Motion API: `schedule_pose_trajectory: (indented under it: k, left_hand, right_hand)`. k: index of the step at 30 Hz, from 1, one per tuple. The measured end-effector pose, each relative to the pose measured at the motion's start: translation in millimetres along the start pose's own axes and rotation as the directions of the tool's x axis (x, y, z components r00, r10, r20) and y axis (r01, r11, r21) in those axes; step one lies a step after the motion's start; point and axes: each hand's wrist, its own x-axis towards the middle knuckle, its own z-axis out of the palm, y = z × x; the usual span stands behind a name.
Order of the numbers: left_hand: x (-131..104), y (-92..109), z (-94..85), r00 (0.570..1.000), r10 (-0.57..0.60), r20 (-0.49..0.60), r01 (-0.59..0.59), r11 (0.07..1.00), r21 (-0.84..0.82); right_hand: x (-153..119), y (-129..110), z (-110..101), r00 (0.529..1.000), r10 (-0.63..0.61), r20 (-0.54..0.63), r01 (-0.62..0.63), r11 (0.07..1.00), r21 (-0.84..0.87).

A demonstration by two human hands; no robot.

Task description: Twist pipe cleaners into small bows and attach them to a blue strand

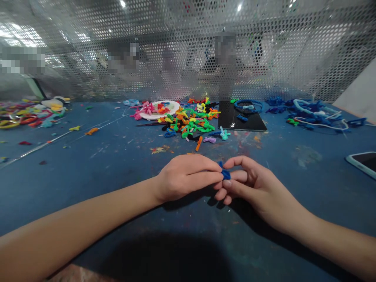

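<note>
Between my two hands, just above the blue table (141,235), is a small dark blue fuzzy piece (226,174), apparently bent pipe cleaner. My left hand (188,176) pinches it from the left, the fingers stretched over it and the thumb hidden. From the right, my right hand (255,184) holds the same piece with thumb and fingers curled around it. Fingers cover much of its shape. Beyond the hands lie a lavender twisted piece (209,140), an orange one (199,143) and a light teal one (225,133).
A pile of colourful twisted pieces (190,121) lies ahead, near a white plate (147,116) and a black tablet (252,124). Blue loops (317,111) sit at the back right, a phone (364,163) at the right edge. Perforated metal mesh (182,58) stands behind the table.
</note>
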Motion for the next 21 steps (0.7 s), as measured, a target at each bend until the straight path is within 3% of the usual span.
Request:
schedule_pose_trajectory:
  k: [9,11,13,15,17,19,21]
  left_hand:
    - [2,2,7.8,0.996,0.012,-0.088,-0.018,0.997,-0.075]
    - [5,3,9.3,0.989,-0.055,-0.139,0.035,0.989,-0.145]
    - [10,2,12.0,0.96,-0.202,-0.193,0.148,0.954,-0.263]
    - [13,0,15.3,0.894,-0.395,-0.211,0.269,0.85,-0.452]
    - [16,-3,18.3,0.818,-0.551,-0.166,0.334,0.689,-0.643]
    - [17,-6,20.0,0.776,-0.622,-0.105,0.346,0.558,-0.754]
    - [18,-7,20.7,0.764,-0.642,-0.06,0.358,0.499,-0.789]
  right_hand:
    - [-3,-4,-5,0.988,-0.143,-0.066,0.121,0.958,-0.261]
    - [-2,-4,-7,0.984,-0.16,-0.079,0.131,0.947,-0.292]
    - [-2,-5,-7,0.983,-0.164,-0.089,0.129,0.943,-0.307]
    - [-3,-5,-7,0.983,-0.163,-0.088,0.127,0.937,-0.325]
    - [-5,-6,-6,0.981,-0.179,-0.08,0.14,0.924,-0.357]
    - [-8,-7,-5,0.975,-0.208,-0.078,0.159,0.9,-0.405]
    - [-9,-9,-5,0.966,-0.24,-0.094,0.172,0.872,-0.458]
